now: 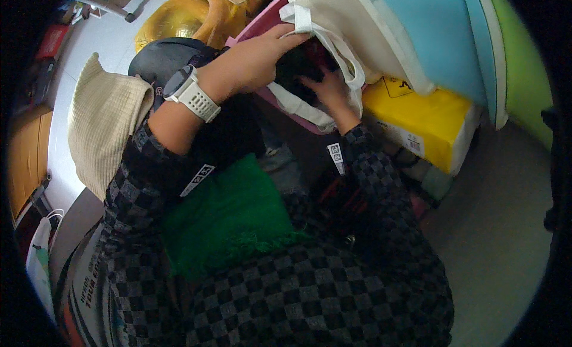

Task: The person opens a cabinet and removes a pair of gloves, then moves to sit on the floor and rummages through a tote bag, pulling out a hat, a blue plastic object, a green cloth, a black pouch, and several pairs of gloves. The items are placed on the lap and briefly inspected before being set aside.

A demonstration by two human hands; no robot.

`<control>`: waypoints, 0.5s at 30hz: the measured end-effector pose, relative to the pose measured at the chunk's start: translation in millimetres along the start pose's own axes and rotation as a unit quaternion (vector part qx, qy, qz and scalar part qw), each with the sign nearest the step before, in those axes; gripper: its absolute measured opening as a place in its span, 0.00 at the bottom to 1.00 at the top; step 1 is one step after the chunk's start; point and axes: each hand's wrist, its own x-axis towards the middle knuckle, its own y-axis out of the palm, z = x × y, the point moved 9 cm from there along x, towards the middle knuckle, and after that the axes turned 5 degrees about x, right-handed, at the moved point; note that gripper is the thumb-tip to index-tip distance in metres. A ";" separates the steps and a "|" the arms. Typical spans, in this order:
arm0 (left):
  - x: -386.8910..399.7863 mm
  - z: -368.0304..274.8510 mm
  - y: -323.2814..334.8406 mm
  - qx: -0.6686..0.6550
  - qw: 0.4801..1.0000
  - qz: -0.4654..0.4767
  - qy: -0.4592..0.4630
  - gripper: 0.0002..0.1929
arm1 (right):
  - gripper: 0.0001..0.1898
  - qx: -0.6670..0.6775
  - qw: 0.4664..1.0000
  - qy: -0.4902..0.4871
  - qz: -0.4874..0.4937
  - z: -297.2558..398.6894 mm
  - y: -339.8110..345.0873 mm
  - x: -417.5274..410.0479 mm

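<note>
My left hand [250,63], with a watch [190,92] on its white-banded wrist, is closed on the white strap edge of a bag [299,20]. The bag's white rim [299,107] and straps ring a dark opening, inside a pink bin [263,18]. Into that opening reaches my right hand [333,92]. Its fingers are spread, and nothing shows between them. Dark contents [297,72] with green and red parts lie below; shadow hides what the fingertips touch. A green fringed cloth [228,204] rests on my lap, with a black cap [170,58] and a beige corduroy hat [107,119] near my left arm.
A yellow package [420,119] stands right of the bin, below blue [433,34] and green [523,56] padded panels. Beyond the cap is a shiny golden bag [176,23]. A wooden box [31,163] stands at the far left, on the pale floor [67,172].
</note>
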 end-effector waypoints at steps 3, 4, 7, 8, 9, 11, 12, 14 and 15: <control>-3.6 0.1 -1.3 0.008 1.000 -0.003 -0.009 0.41 | 0.40 -0.034 0.997 -0.053 -0.046 12.8 -17.5 -4.1; -3.0 -1.8 -2.6 0.015 1.000 -0.009 0.002 0.41 | 0.38 -0.019 0.993 -0.084 -0.078 20.9 -27.2 -12.9; -3.0 -1.3 -4.9 0.030 0.999 -0.025 0.010 0.41 | 0.36 0.036 0.994 -0.092 -0.051 32.1 -35.6 -42.1; -4.0 -0.2 -4.1 0.030 0.999 -0.024 0.007 0.41 | 0.36 0.056 0.991 -0.117 -0.024 39.9 -34.5 -49.7; -4.5 2.3 -3.6 0.032 0.999 -0.025 -0.002 0.41 | 0.37 0.065 0.996 -0.062 0.010 32.5 -29.8 -51.6; -5.2 7.3 -2.2 0.033 0.999 -0.017 -0.017 0.41 | 0.41 0.082 0.994 -0.029 0.064 27.8 -18.6 -53.8; -5.2 8.4 -1.8 0.034 0.999 -0.016 -0.017 0.42 | 0.41 0.086 0.995 -0.015 0.056 23.6 -15.4 -50.2; -5.4 10.3 -1.0 0.035 0.999 -0.015 -0.019 0.42 | 0.42 0.095 0.995 -0.001 0.031 13.9 -5.3 -35.5; -5.2 9.1 -0.7 0.029 0.999 -0.017 -0.011 0.42 | 0.41 0.109 0.994 -0.013 -0.001 12.1 0.2 -28.0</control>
